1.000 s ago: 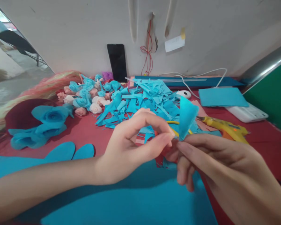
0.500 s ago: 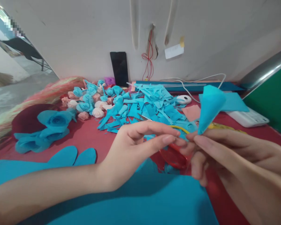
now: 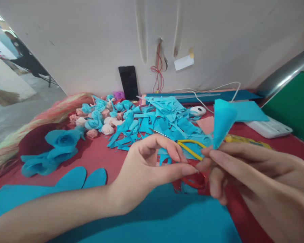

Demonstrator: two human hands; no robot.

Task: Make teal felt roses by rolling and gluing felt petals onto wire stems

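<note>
My right hand [image 3: 243, 165] pinches the narrow lower end of a light blue paper cone [image 3: 223, 121], whose wide end points up. Close to its fingertips is my left hand [image 3: 152, 165], thumb and fingers curled toward each other. Whatever lies between those left fingers, if anything, is too small to make out. Behind and below the hands are scissors with red and yellow handles [image 3: 190, 150], partly covered by my fingers. A large blue sheet [image 3: 152, 219] lies under my arms, and two rounded blue paper petals [image 3: 74, 177] rest at its far edge.
Blue paper scraps [image 3: 164, 114] are heaped mid-table. Small blue, pink and white paper roses [image 3: 98, 116] sit left of them, larger blue flowers [image 3: 63, 140] nearer. A black phone [image 3: 128, 82] leans on the wall. At right are a white box [image 3: 271, 129] and a white mouse-shaped object [image 3: 198, 110].
My left index finger has drawn back and bent, and the left thumb has moved slightly down and right. More of the yellow handle shows. The cone remains in my right hand, tilted slightly differently.
</note>
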